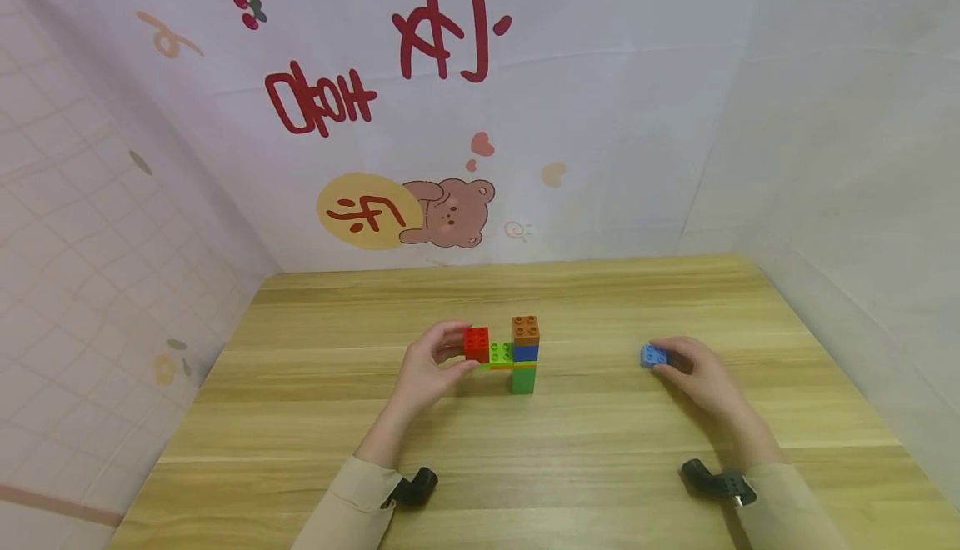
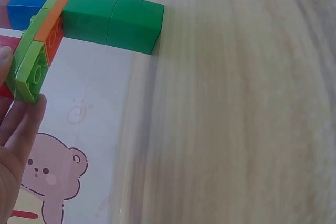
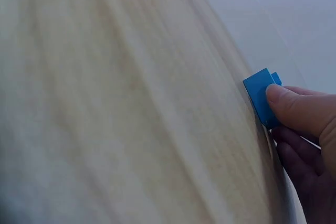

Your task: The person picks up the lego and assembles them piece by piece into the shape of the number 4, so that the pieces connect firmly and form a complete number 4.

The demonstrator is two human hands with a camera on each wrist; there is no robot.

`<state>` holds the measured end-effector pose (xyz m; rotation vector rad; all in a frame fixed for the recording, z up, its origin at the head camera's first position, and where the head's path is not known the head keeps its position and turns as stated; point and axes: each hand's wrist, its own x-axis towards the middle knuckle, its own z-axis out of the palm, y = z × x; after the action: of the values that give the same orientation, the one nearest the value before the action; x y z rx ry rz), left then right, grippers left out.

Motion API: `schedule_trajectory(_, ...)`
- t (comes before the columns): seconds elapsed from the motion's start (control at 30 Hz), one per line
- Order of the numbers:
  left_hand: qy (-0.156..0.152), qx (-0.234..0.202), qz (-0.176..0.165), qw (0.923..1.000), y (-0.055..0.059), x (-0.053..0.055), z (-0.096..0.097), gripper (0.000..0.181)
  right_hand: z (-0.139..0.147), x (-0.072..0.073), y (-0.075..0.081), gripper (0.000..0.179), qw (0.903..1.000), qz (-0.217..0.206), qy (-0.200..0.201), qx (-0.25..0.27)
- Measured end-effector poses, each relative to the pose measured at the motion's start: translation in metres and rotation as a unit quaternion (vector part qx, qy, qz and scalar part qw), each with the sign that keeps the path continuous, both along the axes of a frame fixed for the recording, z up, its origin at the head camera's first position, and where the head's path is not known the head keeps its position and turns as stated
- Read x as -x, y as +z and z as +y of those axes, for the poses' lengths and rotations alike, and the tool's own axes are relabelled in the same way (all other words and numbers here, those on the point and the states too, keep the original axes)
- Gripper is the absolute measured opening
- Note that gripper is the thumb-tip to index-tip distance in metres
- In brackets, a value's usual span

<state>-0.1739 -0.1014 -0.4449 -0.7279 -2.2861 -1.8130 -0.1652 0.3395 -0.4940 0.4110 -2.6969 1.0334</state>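
A toy-brick structure stands upright on the table. Its column has green bricks [image 2: 89,17] at the bottom, a dark blue brick [image 1: 525,353] above and a brown-orange brick [image 1: 526,331] on top. Lime green pieces [image 1: 500,352] and an orange piece [image 2: 55,29] reach out leftward from the column, off the table. At their outer end sits a red brick [image 1: 476,343], which my left hand [image 1: 427,371] grips between thumb and fingers. Well to the right, my right hand [image 1: 702,377] pinches a light blue brick [image 1: 652,355] close to the tabletop; whether it touches is unclear.
The wooden table [image 1: 585,467] runs back to a white printed cloth [image 1: 622,117] with a bear and red characters. More pale cloth hangs along the left and right sides. Black straps [image 1: 411,490] with mounts circle both wrists.
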Motion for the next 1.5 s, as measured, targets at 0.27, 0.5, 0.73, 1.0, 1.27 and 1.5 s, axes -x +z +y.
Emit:
schedule_trajectory(0.27,0.005,-0.002,-0.014,0.9999,0.002,0.0,0.002,0.051,0.003,-0.003,-0.006,0.034,0.9999,0.008,-0.007,-0.003)
schedule_trajectory(0.5,0.018,0.003,-0.033,0.9993,0.008,-0.004,0.005,0.048,0.003,-0.006,-0.004,0.034,1.0,-0.003,-0.009,0.001)
schedule_trajectory(0.73,0.01,-0.012,-0.022,0.9996,0.0,0.0,0.002,0.045,0.003,-0.01,0.0,0.035,0.9999,-0.01,-0.012,-0.005)
schedule_trajectory(1.0,0.021,-0.011,-0.037,0.999,0.0,-0.001,0.003,0.044,0.002,-0.011,0.002,0.035,0.9998,-0.015,-0.008,-0.007)
schedule_trajectory(1.27,0.023,-0.003,-0.044,0.9988,0.021,-0.012,0.007,0.041,-0.009,-0.01,0.011,0.032,0.9994,-0.027,0.021,-0.003)
schedule_trajectory(1.5,0.026,-0.002,-0.031,0.9992,0.03,-0.018,0.008,0.04,-0.032,-0.001,0.03,0.032,0.999,0.005,0.043,0.015)
